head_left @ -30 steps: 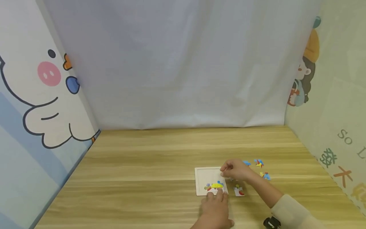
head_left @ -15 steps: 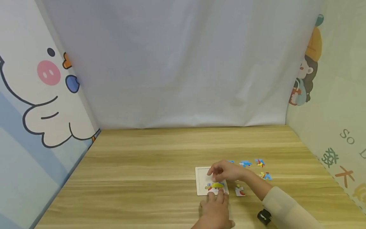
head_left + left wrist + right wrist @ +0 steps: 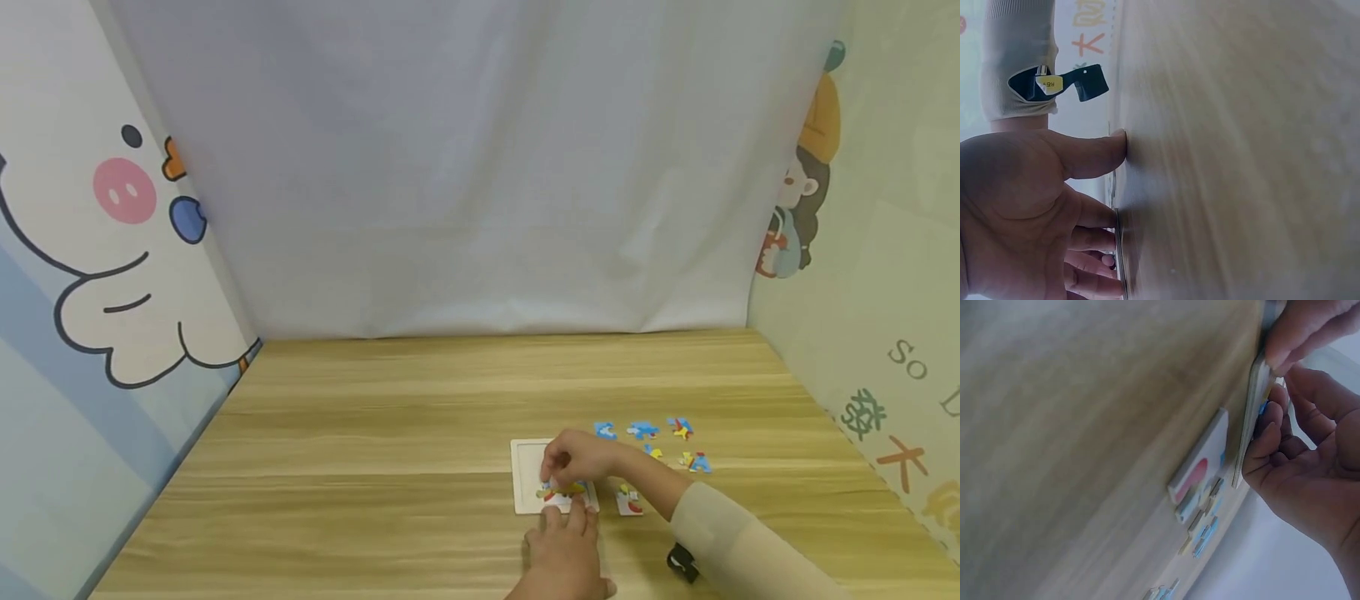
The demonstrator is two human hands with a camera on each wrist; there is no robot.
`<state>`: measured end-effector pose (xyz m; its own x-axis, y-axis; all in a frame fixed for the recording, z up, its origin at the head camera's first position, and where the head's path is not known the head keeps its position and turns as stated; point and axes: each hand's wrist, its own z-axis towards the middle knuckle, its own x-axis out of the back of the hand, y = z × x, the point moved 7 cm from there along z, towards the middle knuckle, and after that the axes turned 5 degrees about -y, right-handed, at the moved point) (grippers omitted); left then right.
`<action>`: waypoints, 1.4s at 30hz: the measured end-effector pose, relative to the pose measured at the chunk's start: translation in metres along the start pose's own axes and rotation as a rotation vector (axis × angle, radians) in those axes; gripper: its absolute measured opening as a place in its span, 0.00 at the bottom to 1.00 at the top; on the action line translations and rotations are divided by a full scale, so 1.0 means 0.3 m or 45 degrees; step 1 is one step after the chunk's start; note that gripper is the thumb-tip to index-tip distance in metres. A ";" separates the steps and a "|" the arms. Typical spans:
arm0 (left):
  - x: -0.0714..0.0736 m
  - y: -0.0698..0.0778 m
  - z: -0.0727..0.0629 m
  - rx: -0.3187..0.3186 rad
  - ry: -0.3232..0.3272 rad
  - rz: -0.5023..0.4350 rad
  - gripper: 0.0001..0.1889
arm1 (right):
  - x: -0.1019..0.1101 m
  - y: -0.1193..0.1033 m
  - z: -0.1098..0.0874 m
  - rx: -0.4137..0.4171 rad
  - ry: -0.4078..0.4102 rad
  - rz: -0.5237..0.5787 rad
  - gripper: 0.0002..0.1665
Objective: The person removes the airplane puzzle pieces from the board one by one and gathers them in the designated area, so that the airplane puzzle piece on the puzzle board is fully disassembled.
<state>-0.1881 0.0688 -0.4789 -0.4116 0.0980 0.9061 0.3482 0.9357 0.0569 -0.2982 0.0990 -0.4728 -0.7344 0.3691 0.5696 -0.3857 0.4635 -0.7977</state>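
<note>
A pale square puzzle tray (image 3: 528, 458) lies on the table with a few coloured pieces along its near side. My right hand (image 3: 581, 456) is over the tray, thumb and forefinger pinching a small jigsaw piece (image 3: 553, 482) down at the coloured ones; the fingers cover most of it. In the right wrist view, the right hand's fingers curl close at the tray's edge (image 3: 1249, 425). My left hand (image 3: 564, 550) rests with its extended fingertips on the near edge of the tray, holding nothing else. Its thumb touches the tabletop in the left wrist view.
Loose jigsaw pieces lie to the tray's right: a white and red one (image 3: 630, 502) close by, a yellow and blue one (image 3: 696, 462) and several blue ones (image 3: 643, 429) farther back. A grey-white curtain (image 3: 480, 208) hangs behind the wooden table (image 3: 360, 467).
My right hand has moved left from the tray's right edge over the tray, then down toward its near pieces. More loose pieces are uncovered behind it. The left hand has stayed in place.
</note>
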 end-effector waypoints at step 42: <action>-0.003 0.000 0.004 0.029 0.061 0.018 0.43 | 0.037 -0.013 -0.037 0.071 0.052 0.357 0.10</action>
<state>-0.1887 0.0690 -0.4802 -0.3660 0.0956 0.9257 0.3340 0.9419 0.0348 -0.2986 0.1101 -0.4612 -0.7939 0.5095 0.3318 -0.2019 0.2938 -0.9343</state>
